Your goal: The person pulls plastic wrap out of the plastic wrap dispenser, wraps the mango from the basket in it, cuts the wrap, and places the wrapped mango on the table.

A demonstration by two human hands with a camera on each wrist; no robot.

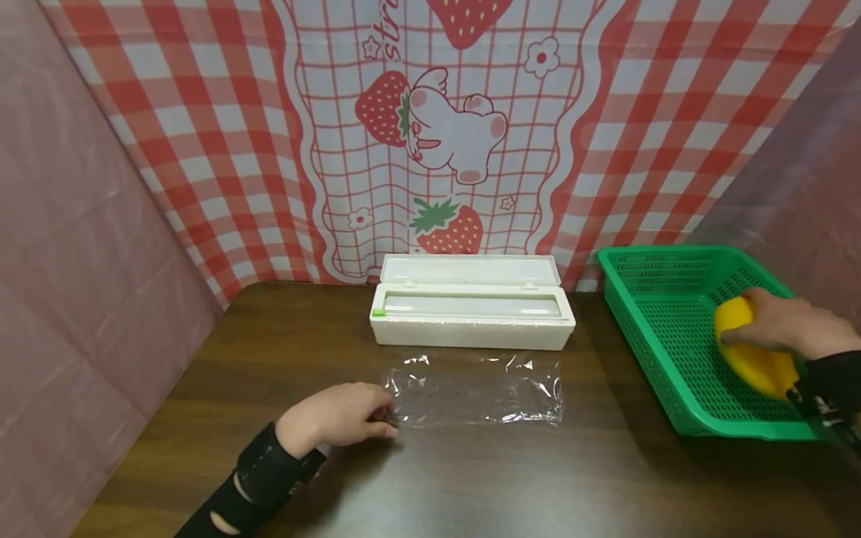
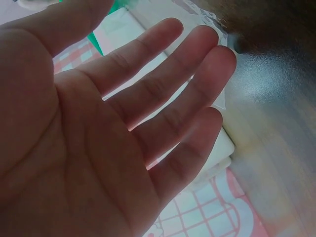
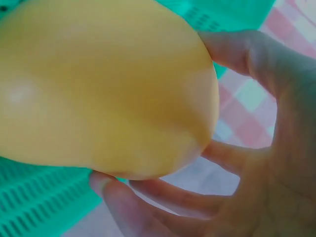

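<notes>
In the head view my right hand point(image 1: 800, 325) grips a smooth yellow gourd-shaped object point(image 1: 760, 366) inside the green basket point(image 1: 662, 359). The right wrist view shows the thumb on one side of the yellow object point(image 3: 108, 94) and the other fingers around the opposite side. My left hand point(image 1: 343, 415) is at the left edge of a sheet of clear plastic wrap point(image 1: 471, 392), which lies crinkled on the table. Seen from the left wrist, this hand's fingers point(image 2: 173, 116) extend loosely over the wrap with nothing gripped.
Behind the wrap stands a white cling-film dispenser box point(image 1: 471, 332), its clear-windowed lid point(image 1: 471, 269) raised and a green slider point(image 1: 379, 312) at its left end. A red checked cloth point(image 1: 202, 134) hangs behind the brown table point(image 1: 282, 344).
</notes>
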